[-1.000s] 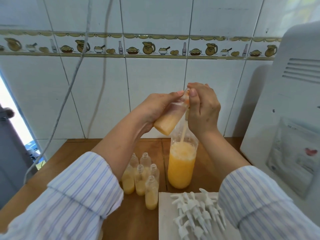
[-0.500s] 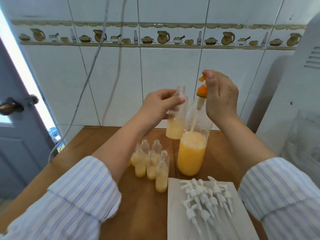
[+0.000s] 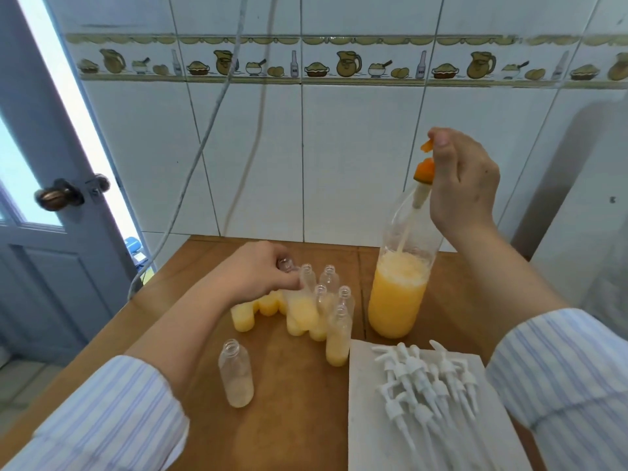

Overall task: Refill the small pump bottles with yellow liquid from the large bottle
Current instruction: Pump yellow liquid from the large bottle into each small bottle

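Orange-capped pump [image 3: 423,180] stays pinched in the right hand [image 3: 462,185], its tube inside the large bottle [image 3: 399,290], likely ready to draw more. The left hand [image 3: 258,277] grips a filled small bottle [image 3: 302,309], setting it among the filled cluster on the tabletop [image 3: 292,402]; an empty bottle [image 3: 236,377] waits nearby.

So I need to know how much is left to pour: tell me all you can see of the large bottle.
The large bottle is clear plastic and stands upright on the wooden table, right of the small bottles. Yellow liquid with pale foam on top fills roughly its lower half. An orange-topped pump sits in its neck, its tube reaching down; the right hand grips the pump.
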